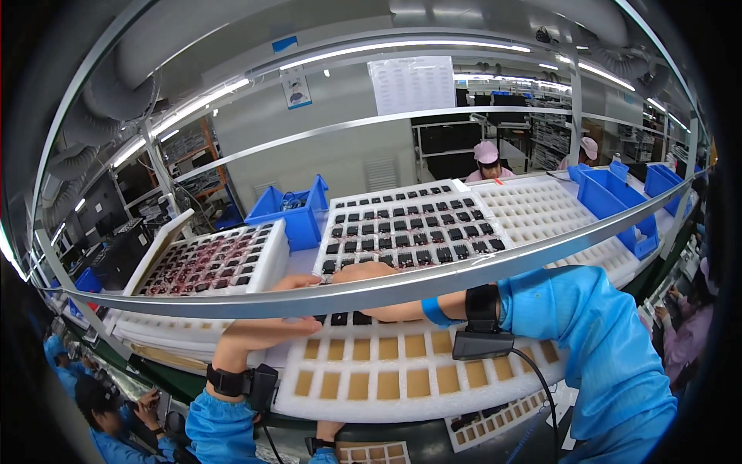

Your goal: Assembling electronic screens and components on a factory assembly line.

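Observation:
A white foam tray with rows of square pockets lies before me. Its near pockets show a tan bottom, while small black parts sit in farther ones. My left hand is over the tray's left side, thumb and fingers stretched apart; a metal bar hides its middle. Reaching across from the right, my right hand is curled low over the black parts near the left fingers. The bar and the hand itself cover its fingertips, so what it holds cannot be made out. Black bands with small boxes circle both wrists.
The metal bar crosses in front of my hands. Behind stand a foam tray of black parts, a tray of parts with red wires, a pale pocketed tray and blue bins. Other people work nearby.

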`<state>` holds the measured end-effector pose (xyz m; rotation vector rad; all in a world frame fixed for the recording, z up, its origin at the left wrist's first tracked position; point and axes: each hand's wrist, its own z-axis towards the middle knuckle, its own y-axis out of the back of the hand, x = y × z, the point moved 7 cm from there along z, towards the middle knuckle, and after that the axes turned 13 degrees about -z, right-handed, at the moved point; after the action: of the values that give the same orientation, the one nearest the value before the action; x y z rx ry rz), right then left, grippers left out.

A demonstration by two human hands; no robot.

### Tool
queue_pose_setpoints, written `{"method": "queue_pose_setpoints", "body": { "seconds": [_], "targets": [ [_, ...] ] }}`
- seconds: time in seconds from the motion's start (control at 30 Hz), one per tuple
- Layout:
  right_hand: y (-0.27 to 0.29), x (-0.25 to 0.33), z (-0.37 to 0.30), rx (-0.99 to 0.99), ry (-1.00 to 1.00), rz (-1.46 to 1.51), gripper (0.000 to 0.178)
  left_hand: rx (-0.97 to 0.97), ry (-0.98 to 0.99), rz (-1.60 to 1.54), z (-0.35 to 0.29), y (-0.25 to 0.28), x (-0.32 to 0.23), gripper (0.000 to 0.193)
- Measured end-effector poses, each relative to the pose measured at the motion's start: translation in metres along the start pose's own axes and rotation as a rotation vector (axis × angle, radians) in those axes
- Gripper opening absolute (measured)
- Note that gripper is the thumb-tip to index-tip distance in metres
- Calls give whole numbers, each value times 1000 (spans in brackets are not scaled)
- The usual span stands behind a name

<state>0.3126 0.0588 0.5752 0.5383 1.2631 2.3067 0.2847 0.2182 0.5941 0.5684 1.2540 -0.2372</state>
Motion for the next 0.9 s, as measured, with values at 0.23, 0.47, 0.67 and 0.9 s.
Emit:
{"method": "queue_pose_setpoints", "body": {
  "seconds": [0.23,0.47,0.67,0.9],
  "targets": [
    [16,-9,0,-111,-225,462,22,-32,-123,24,9,-4,-14,45],
    [23,-3,9,-149,-282,617,20,66,51,-98,10,-19,-16,39],
    [44,16,18,-123,-257,910,21,84,-24,164,12,-29,-24,45],
    [23,-6,13,-171,-260,708,20,50,75,-56,16,-16,9,45]
  ]
}}
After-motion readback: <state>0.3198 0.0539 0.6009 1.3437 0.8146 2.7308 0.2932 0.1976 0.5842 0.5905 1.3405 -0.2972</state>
